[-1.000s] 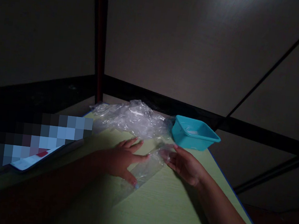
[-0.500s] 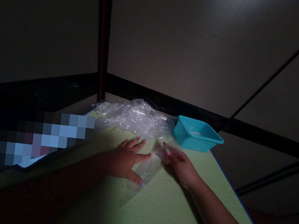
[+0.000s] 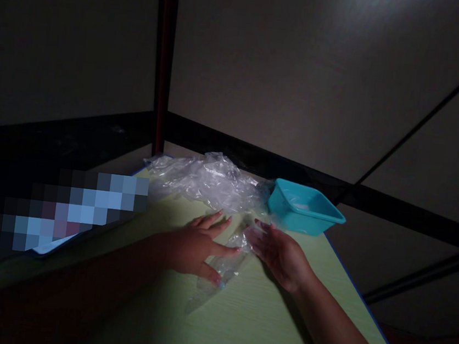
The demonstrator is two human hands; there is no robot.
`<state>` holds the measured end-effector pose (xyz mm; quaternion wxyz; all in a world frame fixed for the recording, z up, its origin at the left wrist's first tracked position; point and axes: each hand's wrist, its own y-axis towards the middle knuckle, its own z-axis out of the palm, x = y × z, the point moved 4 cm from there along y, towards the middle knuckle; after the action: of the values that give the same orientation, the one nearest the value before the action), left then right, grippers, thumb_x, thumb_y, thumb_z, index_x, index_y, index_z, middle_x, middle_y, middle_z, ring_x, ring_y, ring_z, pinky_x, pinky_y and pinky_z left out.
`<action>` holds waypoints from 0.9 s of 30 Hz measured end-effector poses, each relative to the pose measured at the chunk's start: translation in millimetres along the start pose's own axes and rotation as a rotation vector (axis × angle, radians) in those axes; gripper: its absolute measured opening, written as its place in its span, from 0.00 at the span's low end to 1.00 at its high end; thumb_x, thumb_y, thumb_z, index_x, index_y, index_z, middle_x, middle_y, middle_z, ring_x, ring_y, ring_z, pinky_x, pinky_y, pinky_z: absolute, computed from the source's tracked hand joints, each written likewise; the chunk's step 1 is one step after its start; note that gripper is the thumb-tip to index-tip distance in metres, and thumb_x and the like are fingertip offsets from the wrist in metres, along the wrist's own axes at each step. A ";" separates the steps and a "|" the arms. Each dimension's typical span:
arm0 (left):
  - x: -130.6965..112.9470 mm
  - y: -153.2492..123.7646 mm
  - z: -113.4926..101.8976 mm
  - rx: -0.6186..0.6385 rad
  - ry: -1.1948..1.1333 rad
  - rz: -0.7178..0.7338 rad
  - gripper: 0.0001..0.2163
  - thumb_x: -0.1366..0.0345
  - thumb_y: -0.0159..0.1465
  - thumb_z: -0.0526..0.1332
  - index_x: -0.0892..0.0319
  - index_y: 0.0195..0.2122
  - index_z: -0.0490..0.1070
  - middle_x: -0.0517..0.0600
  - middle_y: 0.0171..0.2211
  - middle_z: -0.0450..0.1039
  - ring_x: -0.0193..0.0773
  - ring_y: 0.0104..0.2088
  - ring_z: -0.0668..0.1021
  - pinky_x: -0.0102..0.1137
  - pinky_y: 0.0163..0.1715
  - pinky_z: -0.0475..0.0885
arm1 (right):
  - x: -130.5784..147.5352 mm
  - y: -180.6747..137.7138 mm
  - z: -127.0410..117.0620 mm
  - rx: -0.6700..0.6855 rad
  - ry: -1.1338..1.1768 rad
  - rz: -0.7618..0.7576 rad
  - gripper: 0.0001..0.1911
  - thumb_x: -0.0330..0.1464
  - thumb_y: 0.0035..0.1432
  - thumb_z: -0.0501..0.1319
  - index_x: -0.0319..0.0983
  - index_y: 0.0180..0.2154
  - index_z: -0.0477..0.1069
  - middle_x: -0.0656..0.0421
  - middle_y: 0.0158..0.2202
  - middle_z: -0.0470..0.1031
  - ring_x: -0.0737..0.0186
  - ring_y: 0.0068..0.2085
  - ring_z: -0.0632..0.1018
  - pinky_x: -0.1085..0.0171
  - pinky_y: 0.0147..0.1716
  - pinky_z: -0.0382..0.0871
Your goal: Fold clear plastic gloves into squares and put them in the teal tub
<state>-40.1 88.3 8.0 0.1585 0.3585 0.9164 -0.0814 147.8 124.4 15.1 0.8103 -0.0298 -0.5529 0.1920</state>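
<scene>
A clear plastic bag (image 3: 223, 270) lies slanted on the pale green table, one end pointing toward me. My left hand (image 3: 198, 250) is spread over its left side, with the thumb and index finger on the film and the other fingers reaching past it. At the bag's far right end is my right hand (image 3: 280, 253), its fingers stretched out and the thumb raised. Film overlaps those fingertips; whether they are inside the bag or behind it I cannot tell. Beyond both hands spreads a crumpled heap of clear plastic bags (image 3: 216, 179).
A turquoise plastic basin (image 3: 302, 220) stands at the table's right edge, something whitish inside it. On the left, a device with a pixelated, lit screen (image 3: 84, 213) lies slanted. Dark-banded wall panels (image 3: 267, 60) rise behind the table (image 3: 277, 332).
My right hand has gone from pinching the bag's far corner to stretched fingers against the film. The bag's end has crumpled slightly. My left hand stays spread in place.
</scene>
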 end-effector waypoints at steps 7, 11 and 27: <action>-0.6 0.0 1.0 -0.007 -0.002 -0.020 0.33 0.40 0.54 0.53 0.39 0.60 0.47 0.48 0.63 0.19 0.60 0.60 0.30 0.54 0.54 0.39 | -3.8 1.2 3.0 0.132 -0.180 -0.120 0.15 0.37 0.48 0.65 0.36 0.38 0.73 0.53 0.40 0.77 0.58 0.43 0.76 0.61 0.46 0.65; -2.8 0.2 -0.2 -0.022 0.010 0.007 0.32 0.40 0.55 0.54 0.38 0.59 0.48 0.46 0.63 0.18 0.60 0.60 0.30 0.54 0.55 0.39 | -4.9 3.1 0.6 0.072 -0.241 -0.161 0.19 0.43 0.45 0.66 0.37 0.37 0.74 0.52 0.39 0.77 0.55 0.42 0.76 0.56 0.46 0.65; -19.8 5.1 6.1 -0.044 -0.010 0.329 0.28 0.59 0.63 0.54 0.46 0.62 0.43 0.44 0.63 0.44 0.40 0.61 0.52 0.39 0.58 0.47 | -1.3 5.1 -1.8 0.029 -0.171 -0.126 0.12 0.39 0.51 0.60 0.38 0.35 0.73 0.53 0.37 0.78 0.55 0.42 0.76 0.56 0.45 0.68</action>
<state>-21.4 78.0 9.0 0.1822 0.4997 0.8461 -0.0362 147.6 129.0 11.8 0.7708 0.0334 -0.6181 0.1508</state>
